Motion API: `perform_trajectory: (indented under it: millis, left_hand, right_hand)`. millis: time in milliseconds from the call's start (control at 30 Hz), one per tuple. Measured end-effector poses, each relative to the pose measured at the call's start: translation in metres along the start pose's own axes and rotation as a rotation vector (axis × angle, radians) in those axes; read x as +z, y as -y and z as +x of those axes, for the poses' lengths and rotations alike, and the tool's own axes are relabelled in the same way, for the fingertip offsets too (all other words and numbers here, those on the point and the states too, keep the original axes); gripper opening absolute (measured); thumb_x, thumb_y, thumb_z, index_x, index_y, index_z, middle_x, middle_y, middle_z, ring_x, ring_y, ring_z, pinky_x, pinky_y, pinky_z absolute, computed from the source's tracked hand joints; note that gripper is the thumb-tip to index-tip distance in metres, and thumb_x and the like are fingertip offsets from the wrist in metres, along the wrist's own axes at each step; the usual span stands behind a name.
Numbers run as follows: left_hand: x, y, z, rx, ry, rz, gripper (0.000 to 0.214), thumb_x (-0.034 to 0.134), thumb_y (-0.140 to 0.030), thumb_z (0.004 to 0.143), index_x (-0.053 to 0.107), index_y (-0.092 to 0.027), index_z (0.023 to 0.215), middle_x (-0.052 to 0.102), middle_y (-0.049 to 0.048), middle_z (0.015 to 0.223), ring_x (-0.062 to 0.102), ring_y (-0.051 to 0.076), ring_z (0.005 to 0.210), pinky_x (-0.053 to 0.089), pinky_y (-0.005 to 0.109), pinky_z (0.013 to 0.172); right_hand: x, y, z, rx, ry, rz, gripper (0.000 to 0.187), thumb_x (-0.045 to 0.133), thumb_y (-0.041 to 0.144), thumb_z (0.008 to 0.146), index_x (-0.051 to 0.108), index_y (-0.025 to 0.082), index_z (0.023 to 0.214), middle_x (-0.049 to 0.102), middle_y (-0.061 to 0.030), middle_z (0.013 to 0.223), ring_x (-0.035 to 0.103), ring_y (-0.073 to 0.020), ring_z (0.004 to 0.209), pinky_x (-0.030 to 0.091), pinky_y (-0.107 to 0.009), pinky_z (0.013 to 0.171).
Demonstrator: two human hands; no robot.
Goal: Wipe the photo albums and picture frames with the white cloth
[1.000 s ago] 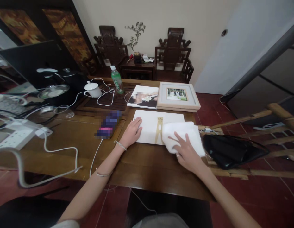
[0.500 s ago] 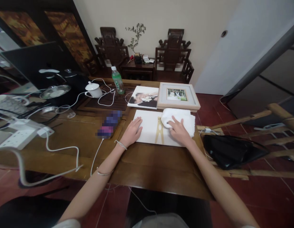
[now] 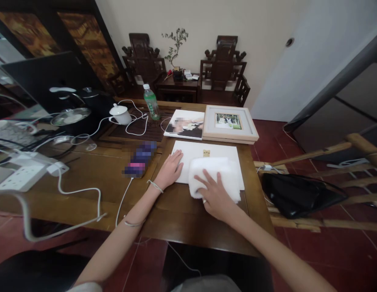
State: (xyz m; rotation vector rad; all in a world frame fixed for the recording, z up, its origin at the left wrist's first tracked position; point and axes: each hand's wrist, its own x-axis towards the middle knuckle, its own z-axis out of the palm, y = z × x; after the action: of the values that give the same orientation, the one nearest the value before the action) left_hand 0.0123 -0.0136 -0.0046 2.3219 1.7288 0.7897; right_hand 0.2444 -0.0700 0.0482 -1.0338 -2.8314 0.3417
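A white rectangular board (image 3: pixel 182 175) lies flat on the wooden table, with a gold metal piece (image 3: pixel 206 153) at its upper middle; the lower part of that piece is hidden under the towel. My left hand (image 3: pixel 170 167) rests flat on the board's left edge, fingers stretched out and holding nothing. In my right hand (image 3: pixel 215 194) is a folded white towel (image 3: pixel 231 172), pressed down over the lower right of the board and past its near edge. The fingers are spread on top of the towel, with the thumb by its fold.
Behind the board lie a photo panel (image 3: pixel 185 125) and a framed picture (image 3: pixel 231 121). To the left are a phone (image 3: pixel 140 159) on a cable, a green bottle (image 3: pixel 151 103), a lidded white cup (image 3: pixel 120 115) and a power strip (image 3: pixel 19 174). A black bag (image 3: pixel 298 194) sits on the chair at right.
My right hand has drawn the towel toward me and to the left, covering the lower part of the gold piece and baring the board's upper right. My left hand stays in place.
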Motion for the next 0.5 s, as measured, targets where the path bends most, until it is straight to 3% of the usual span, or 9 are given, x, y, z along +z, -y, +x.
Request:
perform_trajectory:
  millis: [267, 367, 500]
  left_hand:
    - [0.001, 0.002, 0.001, 0.0, -0.002, -0.029, 0.043, 0.036, -0.026, 0.093, 0.045, -0.012, 0.132, 0.044, 0.0162, 0.143, 0.035, 0.025, 0.137, 0.028, 0.049, 0.112]
    - [0.001, 0.002, 0.001, 0.001, 0.0, -0.027, 0.042, 0.034, -0.025, 0.094, 0.046, -0.012, 0.132, 0.044, 0.0159, 0.143, 0.034, 0.025, 0.137, 0.027, 0.049, 0.112]
    - [0.001, 0.001, 0.0, 0.005, -0.01, -0.027, 0.043, 0.033, -0.024, 0.094, 0.045, -0.011, 0.132, 0.044, 0.0163, 0.143, 0.034, 0.024, 0.137, 0.028, 0.048, 0.112]
  right_hand:
    - [-0.01, -0.045, 0.08, 0.155, -0.043, -0.078, 0.044, 0.042, 0.007, 0.077, 0.06, 0.018, 0.116, 0.041, -0.0084, 0.146, 0.016, -0.0354, 0.14, 0.017, -0.075, 0.1]
    - [-0.005, -0.04, 0.079, 0.153, -0.071, -0.134, 0.043, 0.042, 0.008, 0.079, 0.06, 0.017, 0.117, 0.037, -0.0097, 0.148, 0.014, -0.0372, 0.14, 0.015, -0.074, 0.101]
    - [0.005, -0.012, 0.045, 0.072, -0.069, -0.164, 0.037, 0.042, 0.01, 0.083, 0.063, 0.017, 0.113, 0.037, -0.0132, 0.148, 0.017, -0.0406, 0.139, 0.016, -0.074, 0.101]
